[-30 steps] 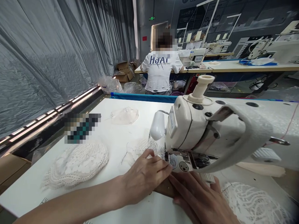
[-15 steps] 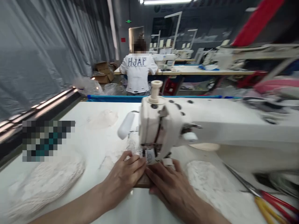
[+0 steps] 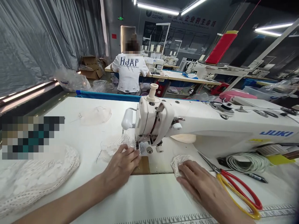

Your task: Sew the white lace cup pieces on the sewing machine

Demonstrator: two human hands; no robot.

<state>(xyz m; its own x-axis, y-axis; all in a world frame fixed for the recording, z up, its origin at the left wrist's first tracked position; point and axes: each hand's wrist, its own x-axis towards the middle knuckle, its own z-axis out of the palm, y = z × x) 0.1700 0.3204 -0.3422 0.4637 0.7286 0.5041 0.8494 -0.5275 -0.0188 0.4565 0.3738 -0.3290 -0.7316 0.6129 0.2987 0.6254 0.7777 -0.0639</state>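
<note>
1. Left hand (image 3: 123, 165): fingers bent and bunched, tips down at the needle end of the sewing machine (image 3: 210, 116). Can't tell whether it pinches or only presses.
2. White lace strip (image 3: 127, 140): on the bench (image 3: 144, 199), beside and behind the left fingertips, next to the needle area.
3. Brown patch (image 3: 143, 165): under the machine head, just right of the left hand.
4. Right hand (image 3: 204, 182): fingers close together, laid over the near side of a lace bundle (image 3: 176, 162), touching it. Grip hidden, can't tell.
5. Scissors (image 3: 220, 173): right of the right hand, red and yellow handles toward the bench's near edge.
6. Coiled cord (image 3: 247, 162): beyond the scissors, under the machine arm.
7. Bigger lace pile (image 3: 44, 183): bench, far left.
</note>
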